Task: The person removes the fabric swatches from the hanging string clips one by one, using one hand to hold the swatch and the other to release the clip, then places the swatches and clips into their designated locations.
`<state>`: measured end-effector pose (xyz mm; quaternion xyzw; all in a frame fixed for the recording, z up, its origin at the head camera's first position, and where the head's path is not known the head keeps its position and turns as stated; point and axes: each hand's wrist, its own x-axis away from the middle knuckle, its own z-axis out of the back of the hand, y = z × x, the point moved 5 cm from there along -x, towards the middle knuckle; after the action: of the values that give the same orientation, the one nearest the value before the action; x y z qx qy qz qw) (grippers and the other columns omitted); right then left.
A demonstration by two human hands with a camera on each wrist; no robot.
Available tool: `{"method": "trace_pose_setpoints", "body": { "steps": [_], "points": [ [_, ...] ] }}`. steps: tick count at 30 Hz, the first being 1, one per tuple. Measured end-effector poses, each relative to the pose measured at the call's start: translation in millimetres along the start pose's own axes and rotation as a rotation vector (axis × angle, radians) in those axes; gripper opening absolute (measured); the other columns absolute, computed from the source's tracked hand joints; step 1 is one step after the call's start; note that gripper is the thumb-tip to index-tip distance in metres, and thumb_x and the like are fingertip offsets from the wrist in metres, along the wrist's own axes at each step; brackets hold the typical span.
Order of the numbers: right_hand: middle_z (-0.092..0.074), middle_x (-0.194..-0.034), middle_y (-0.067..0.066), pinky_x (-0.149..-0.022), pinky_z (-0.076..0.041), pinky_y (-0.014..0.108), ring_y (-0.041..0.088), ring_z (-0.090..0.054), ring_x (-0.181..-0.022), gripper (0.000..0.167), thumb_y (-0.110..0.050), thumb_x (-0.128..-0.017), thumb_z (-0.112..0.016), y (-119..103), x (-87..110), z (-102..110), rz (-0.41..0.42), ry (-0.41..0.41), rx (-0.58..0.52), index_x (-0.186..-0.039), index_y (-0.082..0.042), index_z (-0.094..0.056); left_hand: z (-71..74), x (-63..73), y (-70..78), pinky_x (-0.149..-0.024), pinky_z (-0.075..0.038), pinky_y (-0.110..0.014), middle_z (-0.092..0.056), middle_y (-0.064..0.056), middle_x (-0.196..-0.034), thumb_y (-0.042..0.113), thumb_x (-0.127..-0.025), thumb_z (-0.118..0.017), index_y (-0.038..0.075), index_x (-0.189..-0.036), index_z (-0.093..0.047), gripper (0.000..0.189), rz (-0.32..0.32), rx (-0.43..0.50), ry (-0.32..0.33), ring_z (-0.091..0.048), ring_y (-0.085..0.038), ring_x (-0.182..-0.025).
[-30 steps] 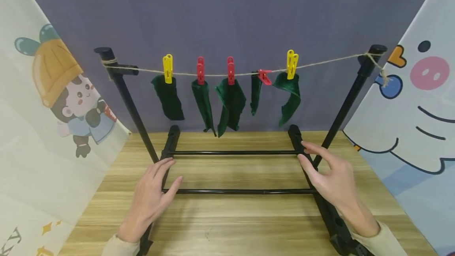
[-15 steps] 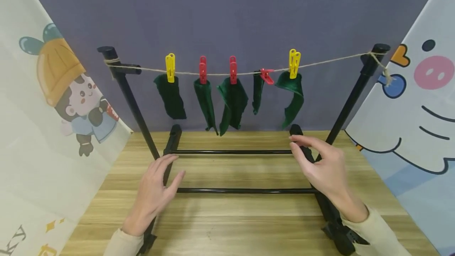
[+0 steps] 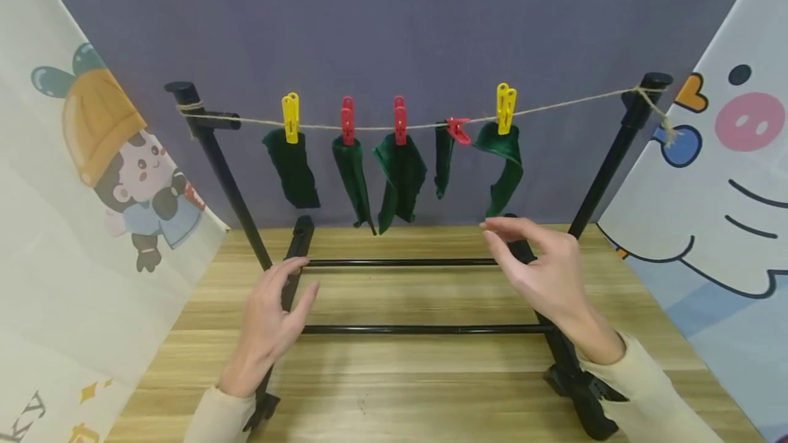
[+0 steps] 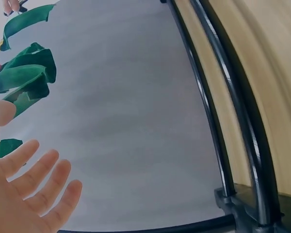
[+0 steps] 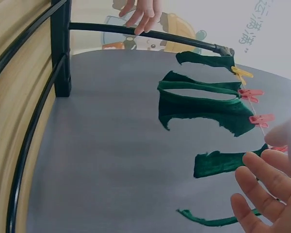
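My left hand (image 3: 267,323) hovers beside the left foot of the black rack, fingers loosely spread, holding nothing. My right hand (image 3: 548,275) is raised below the rightmost green cloth strip (image 3: 509,169), thumb and fingers bent loosely with a gap between them. Several green cloth strips hang from a twine line (image 3: 566,102). Yellow clothespins (image 3: 291,118) clip the two outer strips, and red clothespins (image 3: 400,122) clip those between. One red clothespin (image 3: 457,130) lies sideways by a narrow strip (image 3: 443,163). In the right wrist view, the right fingers (image 5: 262,187) overlap strips without clearly touching them.
Two black posts (image 3: 224,176) hold the twine at either end. Two black crossbars (image 3: 425,329) join the rack's feet above a wood-grain table (image 3: 394,388). A grey-blue backdrop (image 3: 394,26) stands behind, with printed cartoon panels (image 3: 739,210) on both sides.
My right hand has moved left and upward, away from the right foot of the rack toward the rightmost strip. My left hand has risen slightly. Strips and clothespins stay on the line.
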<state>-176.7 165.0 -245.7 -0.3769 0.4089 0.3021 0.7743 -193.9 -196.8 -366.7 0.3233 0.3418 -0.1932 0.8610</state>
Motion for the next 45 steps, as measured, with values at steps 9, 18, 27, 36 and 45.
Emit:
{"method": "trace_pose_setpoints", "body": {
  "steps": [9,18,27,36,45],
  "points": [
    [-0.072,-0.09,-0.005,-0.066,-0.048,0.017,0.007,-0.063,-0.07,0.023,-0.003,-0.08,-0.074,12.6,-8.7,-11.0,-0.031,-0.092,-0.055,-0.101,-0.011,-0.074,-0.1,-11.5,2.1,-0.081,-0.049,-0.037,-0.063,-0.001,-0.112,0.025,-0.087,-0.069,0.013,-0.124,-0.061,0.04,0.013,0.028,0.032,-0.059,-0.019,-0.099],
    [-0.07,-0.089,-0.012,-0.06,-0.05,0.021,0.006,-0.063,-0.067,0.017,-0.016,-0.087,-0.072,19.3,-13.7,-20.6,-0.095,-0.162,-0.102,-0.103,-0.02,-0.074,1.0,-23.5,2.1,-0.08,-0.047,-0.027,-0.064,-0.002,-0.112,0.022,-0.088,-0.069,0.012,-0.122,-0.062,0.036,0.033,0.078,0.072,-0.06,-0.018,-0.098],
    [-0.07,-0.087,-0.012,-0.057,-0.049,0.025,0.003,-0.062,-0.066,0.017,-0.019,-0.088,-0.071,7.2,-32.7,-27.8,-0.056,-0.16,-0.101,-0.104,-0.023,-0.073,8.8,-36.3,-0.2,-0.076,-0.048,-0.022,-0.065,-0.001,-0.112,0.018,-0.088,-0.067,0.01,-0.12,-0.063,0.033,0.051,0.128,0.162,-0.06,-0.015,-0.097],
    [-0.071,-0.083,-0.004,-0.051,-0.044,0.022,0.007,-0.061,-0.061,0.016,-0.009,-0.085,-0.072,-19.7,-51.6,-32.2,-0.035,-0.152,-0.137,-0.101,-0.012,-0.074,17.3,-51.7,2.6,-0.072,-0.049,-0.02,-0.066,-0.008,-0.111,0.005,-0.086,-0.068,0.004,-0.115,-0.064,0.029,0.067,0.172,0.242,-0.061,-0.02,-0.092],
    [-0.069,-0.074,0.003,-0.049,-0.042,0.022,0.01,-0.061,-0.058,0.014,0.0,-0.082,-0.072,-53.4,-70.9,-34.6,-0.03,-0.159,-0.164,-0.096,-0.003,-0.073,37.7,-70.5,35.7,-0.072,-0.05,-0.027,-0.066,-0.017,-0.107,-0.002,-0.085,-0.066,-0.007,-0.111,-0.062,0.026,0.061,0.188,0.256,-0.061,-0.025,-0.089]
  ]
}}
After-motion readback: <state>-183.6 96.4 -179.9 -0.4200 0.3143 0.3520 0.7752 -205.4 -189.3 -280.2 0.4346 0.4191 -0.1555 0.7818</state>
